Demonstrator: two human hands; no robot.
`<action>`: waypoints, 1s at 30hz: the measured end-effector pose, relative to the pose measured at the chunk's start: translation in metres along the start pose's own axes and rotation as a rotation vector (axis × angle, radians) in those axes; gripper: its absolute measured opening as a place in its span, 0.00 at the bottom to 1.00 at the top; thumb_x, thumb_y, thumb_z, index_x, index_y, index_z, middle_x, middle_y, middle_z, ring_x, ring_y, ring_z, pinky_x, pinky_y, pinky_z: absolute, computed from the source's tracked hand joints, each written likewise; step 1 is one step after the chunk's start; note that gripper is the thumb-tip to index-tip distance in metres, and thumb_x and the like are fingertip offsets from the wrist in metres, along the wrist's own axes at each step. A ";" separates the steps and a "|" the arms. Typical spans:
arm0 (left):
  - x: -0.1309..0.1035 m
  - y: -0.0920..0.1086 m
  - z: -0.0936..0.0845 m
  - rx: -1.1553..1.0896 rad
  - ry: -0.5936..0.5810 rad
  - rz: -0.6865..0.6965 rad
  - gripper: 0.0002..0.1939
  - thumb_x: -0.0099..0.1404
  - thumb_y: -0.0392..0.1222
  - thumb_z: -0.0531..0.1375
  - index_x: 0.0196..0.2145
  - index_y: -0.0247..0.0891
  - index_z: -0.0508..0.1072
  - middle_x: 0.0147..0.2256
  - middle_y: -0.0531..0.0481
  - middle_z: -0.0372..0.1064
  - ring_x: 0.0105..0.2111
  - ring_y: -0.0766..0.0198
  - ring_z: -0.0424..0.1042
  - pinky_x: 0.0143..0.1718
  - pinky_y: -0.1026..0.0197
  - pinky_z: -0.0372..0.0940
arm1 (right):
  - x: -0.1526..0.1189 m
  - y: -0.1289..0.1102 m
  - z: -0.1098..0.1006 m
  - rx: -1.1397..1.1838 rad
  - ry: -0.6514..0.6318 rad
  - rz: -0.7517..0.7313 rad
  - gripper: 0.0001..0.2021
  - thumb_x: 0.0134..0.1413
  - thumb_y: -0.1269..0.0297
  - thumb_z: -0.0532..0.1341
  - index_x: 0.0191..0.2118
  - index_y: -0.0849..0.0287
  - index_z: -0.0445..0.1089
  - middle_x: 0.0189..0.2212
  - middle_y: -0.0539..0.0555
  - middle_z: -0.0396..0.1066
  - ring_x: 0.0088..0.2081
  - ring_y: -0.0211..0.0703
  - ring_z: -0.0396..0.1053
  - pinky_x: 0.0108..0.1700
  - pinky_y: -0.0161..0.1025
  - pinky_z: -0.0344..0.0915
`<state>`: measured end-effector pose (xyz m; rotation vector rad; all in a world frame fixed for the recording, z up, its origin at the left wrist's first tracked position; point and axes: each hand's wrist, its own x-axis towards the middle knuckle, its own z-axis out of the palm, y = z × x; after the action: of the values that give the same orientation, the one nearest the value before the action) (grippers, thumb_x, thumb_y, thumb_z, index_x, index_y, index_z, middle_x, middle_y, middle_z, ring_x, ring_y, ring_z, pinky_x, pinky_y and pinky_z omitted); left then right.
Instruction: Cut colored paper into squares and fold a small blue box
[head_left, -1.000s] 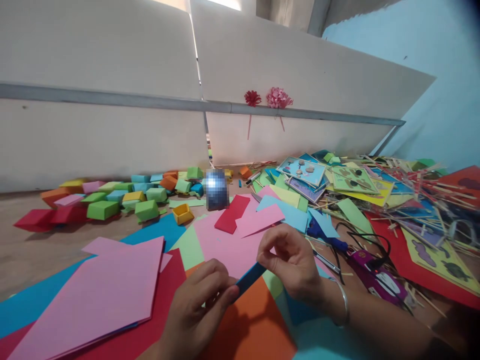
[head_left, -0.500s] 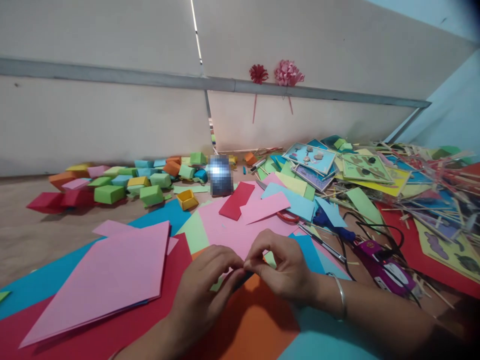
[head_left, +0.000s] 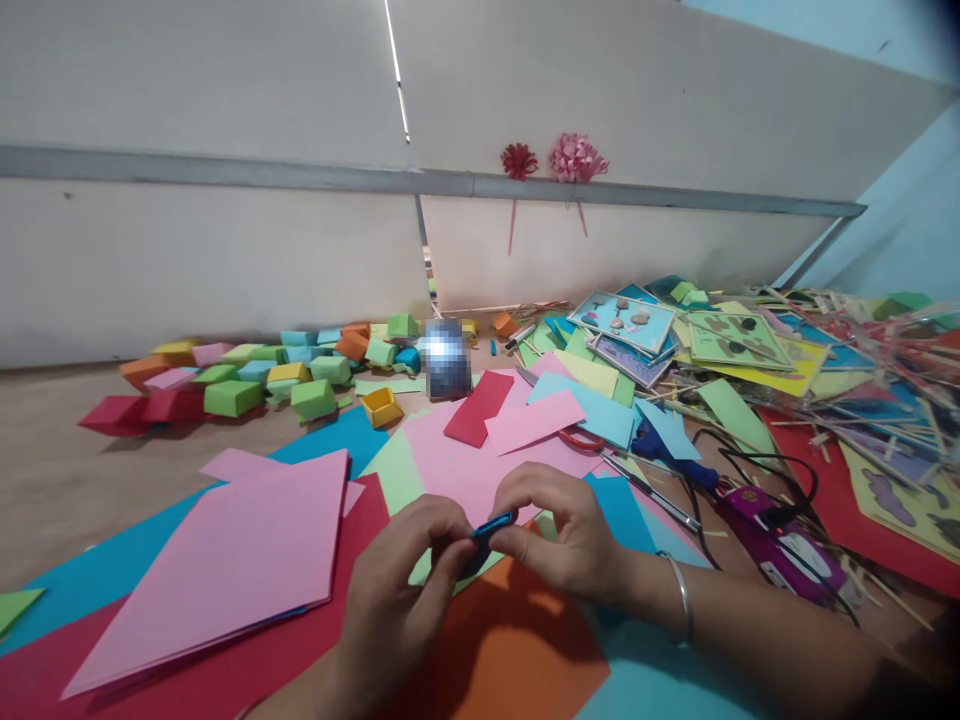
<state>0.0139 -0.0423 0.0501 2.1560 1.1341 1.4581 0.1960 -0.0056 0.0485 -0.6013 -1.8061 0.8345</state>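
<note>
Between my two hands is a small folded piece of blue paper [head_left: 493, 526], its upper edge facing me and its lower part in shadow. My left hand [head_left: 409, 565] pinches its left end between thumb and fingers. At the other end, my right hand [head_left: 559, 520] grips it with thumb and forefinger; a silver bangle [head_left: 682, 600] circles that wrist. Both hands hover over an orange sheet [head_left: 517, 640] and a pink sheet [head_left: 442, 470]. Left of them lies a stack of folded pink paper [head_left: 225, 565] on a red sheet [head_left: 367, 510].
Several coloured paper boxes [head_left: 232, 397] stand at the back left, with a yellow open box [head_left: 382, 407] nearest. Red-handled scissors [head_left: 581, 440], a pen [head_left: 652, 490] and a purple glue gun [head_left: 787, 545] with a black cord lie right. Picture cards [head_left: 622, 320] and sticks pile up behind.
The blue paper has come into plainer sight between my fingertips, which have moved slightly apart. The whole view has shifted a little.
</note>
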 end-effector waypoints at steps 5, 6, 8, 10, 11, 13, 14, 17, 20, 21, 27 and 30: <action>0.000 -0.001 0.001 -0.076 -0.038 -0.026 0.06 0.67 0.34 0.59 0.32 0.41 0.70 0.26 0.55 0.68 0.24 0.68 0.69 0.26 0.68 0.67 | -0.002 -0.002 0.001 0.004 -0.007 0.065 0.05 0.56 0.69 0.65 0.29 0.58 0.71 0.27 0.51 0.71 0.30 0.38 0.68 0.33 0.36 0.66; 0.001 -0.001 0.000 -0.083 -0.039 -0.025 0.05 0.67 0.34 0.59 0.33 0.41 0.70 0.26 0.54 0.69 0.25 0.68 0.70 0.26 0.68 0.67 | -0.002 -0.002 0.001 0.008 -0.014 0.070 0.05 0.56 0.69 0.65 0.29 0.58 0.71 0.27 0.51 0.71 0.30 0.37 0.68 0.33 0.36 0.66; 0.001 0.000 0.000 -0.082 -0.034 -0.015 0.05 0.67 0.34 0.59 0.34 0.41 0.72 0.26 0.54 0.70 0.26 0.68 0.71 0.27 0.68 0.68 | -0.002 -0.001 0.002 0.014 -0.029 0.067 0.05 0.57 0.69 0.66 0.29 0.58 0.72 0.26 0.50 0.71 0.29 0.37 0.68 0.33 0.35 0.66; 0.002 0.000 -0.001 -0.072 -0.024 -0.010 0.07 0.67 0.31 0.58 0.33 0.42 0.73 0.26 0.55 0.71 0.26 0.68 0.72 0.28 0.69 0.68 | -0.002 -0.001 0.002 0.014 -0.043 0.057 0.06 0.57 0.68 0.66 0.30 0.58 0.72 0.26 0.50 0.71 0.29 0.37 0.68 0.33 0.35 0.67; 0.002 0.001 -0.002 -0.070 -0.022 -0.014 0.08 0.67 0.31 0.58 0.33 0.42 0.73 0.26 0.55 0.72 0.26 0.68 0.72 0.28 0.69 0.68 | -0.002 -0.001 0.003 0.014 -0.047 0.046 0.05 0.57 0.67 0.66 0.30 0.59 0.72 0.26 0.51 0.72 0.29 0.37 0.68 0.33 0.35 0.67; 0.002 0.001 -0.002 -0.070 -0.017 -0.024 0.08 0.67 0.31 0.58 0.33 0.42 0.73 0.25 0.56 0.72 0.25 0.69 0.72 0.28 0.69 0.68 | -0.002 -0.001 0.002 0.017 -0.040 0.019 0.05 0.57 0.66 0.67 0.31 0.59 0.73 0.27 0.51 0.73 0.29 0.37 0.69 0.33 0.35 0.68; 0.002 0.001 -0.002 -0.069 -0.013 -0.028 0.08 0.67 0.31 0.58 0.32 0.42 0.73 0.25 0.56 0.72 0.25 0.69 0.72 0.28 0.69 0.68 | -0.002 -0.001 0.002 0.018 -0.033 0.008 0.05 0.57 0.65 0.67 0.32 0.59 0.73 0.28 0.52 0.73 0.30 0.37 0.69 0.33 0.35 0.68; 0.003 0.002 -0.002 -0.068 -0.007 -0.041 0.08 0.67 0.32 0.59 0.31 0.41 0.74 0.25 0.56 0.72 0.24 0.69 0.72 0.27 0.69 0.68 | -0.003 -0.002 0.002 0.016 -0.013 0.021 0.05 0.57 0.65 0.66 0.31 0.59 0.74 0.28 0.52 0.73 0.30 0.38 0.69 0.33 0.36 0.68; 0.003 0.004 -0.002 -0.087 -0.029 -0.063 0.09 0.67 0.32 0.58 0.29 0.41 0.74 0.24 0.55 0.72 0.23 0.68 0.72 0.26 0.68 0.67 | -0.005 -0.005 0.002 0.030 0.004 0.103 0.08 0.57 0.65 0.66 0.27 0.58 0.73 0.25 0.51 0.72 0.28 0.37 0.68 0.32 0.36 0.66; 0.003 0.004 -0.002 -0.098 -0.037 -0.075 0.09 0.66 0.32 0.58 0.29 0.40 0.73 0.23 0.55 0.72 0.23 0.68 0.71 0.25 0.68 0.67 | -0.005 -0.006 0.002 0.040 0.009 0.135 0.09 0.57 0.65 0.66 0.26 0.58 0.73 0.24 0.51 0.72 0.28 0.37 0.68 0.31 0.36 0.65; 0.002 0.005 -0.001 -0.153 0.005 -0.249 0.09 0.65 0.35 0.60 0.27 0.40 0.74 0.23 0.55 0.70 0.22 0.69 0.68 0.23 0.69 0.65 | 0.001 -0.004 0.000 0.141 -0.025 0.370 0.11 0.56 0.60 0.65 0.26 0.58 0.72 0.24 0.49 0.70 0.27 0.36 0.64 0.30 0.35 0.61; 0.002 0.003 0.000 -0.216 0.059 -0.376 0.08 0.65 0.38 0.60 0.27 0.40 0.74 0.24 0.55 0.69 0.20 0.70 0.66 0.20 0.69 0.64 | 0.003 -0.001 0.002 0.144 -0.076 0.345 0.08 0.53 0.60 0.67 0.30 0.58 0.73 0.28 0.50 0.71 0.30 0.36 0.65 0.32 0.36 0.61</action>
<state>0.0159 -0.0424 0.0531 1.6590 1.2552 1.4040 0.1933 -0.0043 0.0504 -0.8085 -1.7162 1.2229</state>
